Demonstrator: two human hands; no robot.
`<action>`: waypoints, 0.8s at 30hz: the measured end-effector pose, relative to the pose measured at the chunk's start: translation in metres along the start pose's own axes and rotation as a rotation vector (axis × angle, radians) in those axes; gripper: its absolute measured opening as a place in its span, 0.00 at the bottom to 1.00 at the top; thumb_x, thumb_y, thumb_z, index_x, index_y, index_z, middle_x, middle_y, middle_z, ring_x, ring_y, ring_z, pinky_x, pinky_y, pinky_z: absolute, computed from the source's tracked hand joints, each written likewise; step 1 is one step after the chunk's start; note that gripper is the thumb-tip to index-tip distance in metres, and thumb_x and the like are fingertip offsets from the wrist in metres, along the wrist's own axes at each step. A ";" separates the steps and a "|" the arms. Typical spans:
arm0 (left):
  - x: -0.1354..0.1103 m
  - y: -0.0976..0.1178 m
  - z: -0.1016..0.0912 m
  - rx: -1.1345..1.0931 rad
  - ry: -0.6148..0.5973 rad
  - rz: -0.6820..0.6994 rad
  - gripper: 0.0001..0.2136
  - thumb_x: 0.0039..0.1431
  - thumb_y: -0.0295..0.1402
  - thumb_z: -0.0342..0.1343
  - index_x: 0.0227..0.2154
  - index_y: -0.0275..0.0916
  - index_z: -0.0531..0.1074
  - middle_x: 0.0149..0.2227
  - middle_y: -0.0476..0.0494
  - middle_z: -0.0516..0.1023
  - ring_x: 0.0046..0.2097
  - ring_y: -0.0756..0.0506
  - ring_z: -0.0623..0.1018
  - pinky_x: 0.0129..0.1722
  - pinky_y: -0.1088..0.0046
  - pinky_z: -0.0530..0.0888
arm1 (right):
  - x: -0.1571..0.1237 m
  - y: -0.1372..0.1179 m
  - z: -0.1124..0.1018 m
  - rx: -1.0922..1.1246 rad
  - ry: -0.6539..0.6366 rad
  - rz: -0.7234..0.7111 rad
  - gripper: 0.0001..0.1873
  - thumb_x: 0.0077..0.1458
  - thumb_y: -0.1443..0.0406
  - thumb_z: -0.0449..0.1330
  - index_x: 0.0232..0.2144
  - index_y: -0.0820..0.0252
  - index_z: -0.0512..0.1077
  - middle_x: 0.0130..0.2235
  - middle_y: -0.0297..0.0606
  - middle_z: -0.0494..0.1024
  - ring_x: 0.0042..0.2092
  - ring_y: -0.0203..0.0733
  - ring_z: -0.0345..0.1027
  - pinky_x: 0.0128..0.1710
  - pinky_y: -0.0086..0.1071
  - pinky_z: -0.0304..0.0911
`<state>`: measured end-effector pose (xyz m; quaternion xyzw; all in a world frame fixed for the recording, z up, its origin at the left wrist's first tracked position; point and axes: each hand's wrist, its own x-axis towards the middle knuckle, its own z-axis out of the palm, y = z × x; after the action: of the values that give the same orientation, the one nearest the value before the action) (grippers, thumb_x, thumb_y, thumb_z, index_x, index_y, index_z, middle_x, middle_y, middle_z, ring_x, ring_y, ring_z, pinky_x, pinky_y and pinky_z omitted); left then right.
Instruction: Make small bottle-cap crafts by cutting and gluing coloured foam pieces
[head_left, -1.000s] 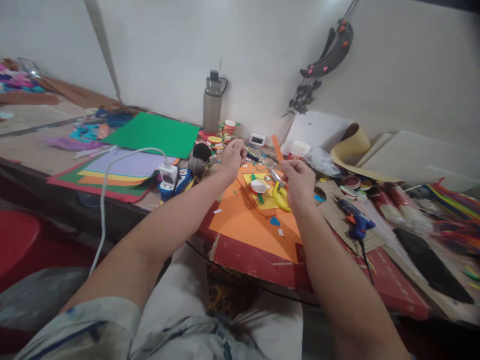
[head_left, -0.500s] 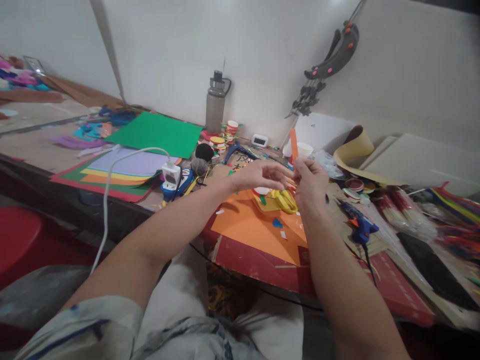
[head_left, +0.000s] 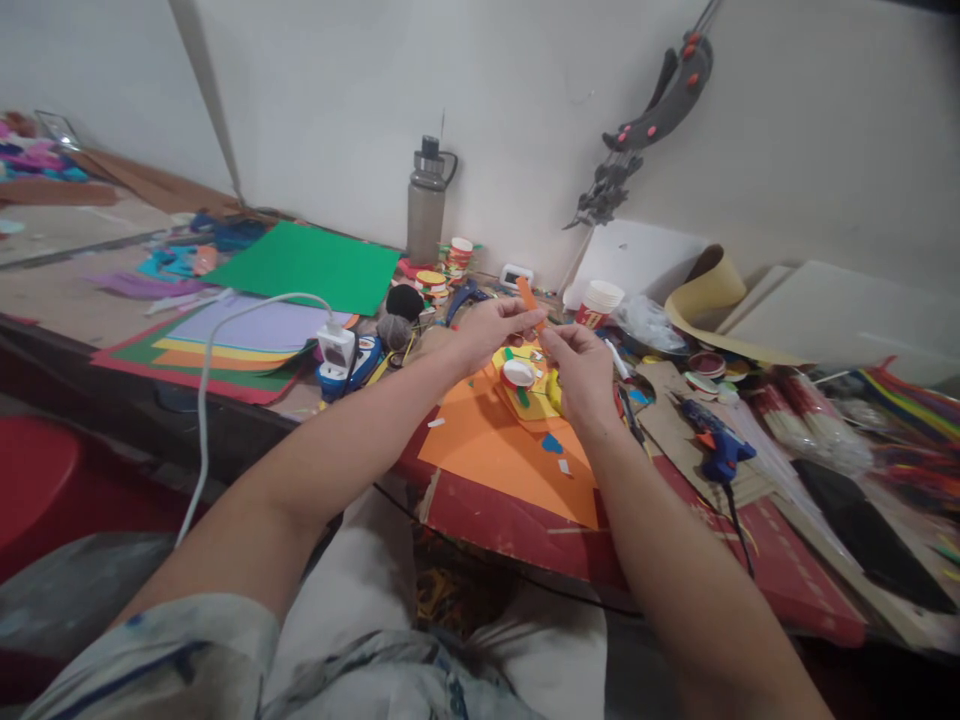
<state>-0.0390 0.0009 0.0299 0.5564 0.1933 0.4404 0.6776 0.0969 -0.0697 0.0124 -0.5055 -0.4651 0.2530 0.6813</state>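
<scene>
A narrow orange paper strip (head_left: 528, 297) is raised above the table between my two hands. My left hand (head_left: 489, 332) has its thumb and fingers closed on the strip from the left. From the right, my right hand (head_left: 580, 368) pinches the strip's lower end. Below them lies a yellow paper piece (head_left: 536, 412) bearing a small white paper cup (head_left: 518, 374) on its side and green bits. A yellow object, partly hidden by my right hand, is beside the cup. Underneath is an orange paper sheet (head_left: 480, 450) with a blue scrap (head_left: 552, 443) and white scraps.
A glue gun (head_left: 724, 450) with its cord lies at the right. Stacked paper cups (head_left: 598, 303) stand behind my right hand. At the left are coloured sheets (head_left: 240, 325) and a power strip (head_left: 349, 365) with a white cable. A bottle (head_left: 426, 205) stands by the wall.
My right hand has brought the orange strip left and slightly down to my left hand. My left hand, fingers apart before, has closed on it. The white cup and stacked cups are more exposed.
</scene>
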 end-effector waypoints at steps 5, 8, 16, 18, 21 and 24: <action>-0.002 0.003 0.002 0.022 0.068 -0.021 0.16 0.60 0.33 0.74 0.24 0.34 0.74 0.22 0.53 0.72 0.25 0.57 0.69 0.31 0.76 0.65 | -0.002 0.002 0.001 -0.035 -0.045 0.000 0.18 0.45 0.50 0.71 0.28 0.56 0.75 0.27 0.29 0.74 0.28 0.33 0.60 0.30 0.31 0.59; 0.000 0.004 0.001 0.023 0.130 -0.031 0.16 0.61 0.30 0.72 0.23 0.35 0.72 0.21 0.53 0.73 0.24 0.57 0.69 0.30 0.77 0.65 | 0.000 0.005 0.000 -0.064 -0.070 0.010 0.20 0.46 0.46 0.69 0.29 0.55 0.74 0.27 0.30 0.74 0.27 0.34 0.61 0.29 0.31 0.59; 0.002 0.012 -0.002 -0.165 0.235 -0.148 0.14 0.68 0.23 0.64 0.25 0.34 0.74 0.21 0.52 0.74 0.22 0.58 0.70 0.27 0.81 0.67 | 0.008 0.011 -0.005 -0.033 -0.029 -0.005 0.14 0.52 0.52 0.65 0.33 0.55 0.75 0.28 0.31 0.75 0.28 0.35 0.63 0.28 0.30 0.59; 0.002 0.015 -0.003 -0.173 0.224 -0.246 0.14 0.69 0.25 0.63 0.25 0.34 0.75 0.21 0.50 0.74 0.22 0.57 0.71 0.26 0.80 0.69 | 0.009 0.010 -0.008 -0.103 -0.035 -0.094 0.12 0.51 0.58 0.66 0.39 0.55 0.77 0.31 0.31 0.76 0.31 0.36 0.65 0.31 0.31 0.62; 0.003 0.015 -0.004 -0.159 0.177 -0.355 0.13 0.68 0.25 0.64 0.25 0.33 0.76 0.20 0.49 0.74 0.22 0.57 0.72 0.25 0.81 0.68 | 0.008 0.008 -0.012 -0.291 -0.070 -0.297 0.18 0.50 0.64 0.66 0.46 0.52 0.79 0.40 0.35 0.79 0.37 0.38 0.68 0.35 0.32 0.67; 0.004 0.013 -0.004 -0.183 0.159 -0.383 0.13 0.67 0.22 0.64 0.24 0.33 0.77 0.20 0.48 0.73 0.21 0.57 0.70 0.23 0.83 0.66 | 0.006 0.006 -0.015 -0.416 -0.117 -0.489 0.14 0.54 0.65 0.65 0.44 0.51 0.81 0.48 0.40 0.80 0.42 0.43 0.71 0.38 0.36 0.71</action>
<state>-0.0444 0.0062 0.0416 0.4094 0.3073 0.3617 0.7792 0.1136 -0.0696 0.0081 -0.4917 -0.6527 0.0100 0.5763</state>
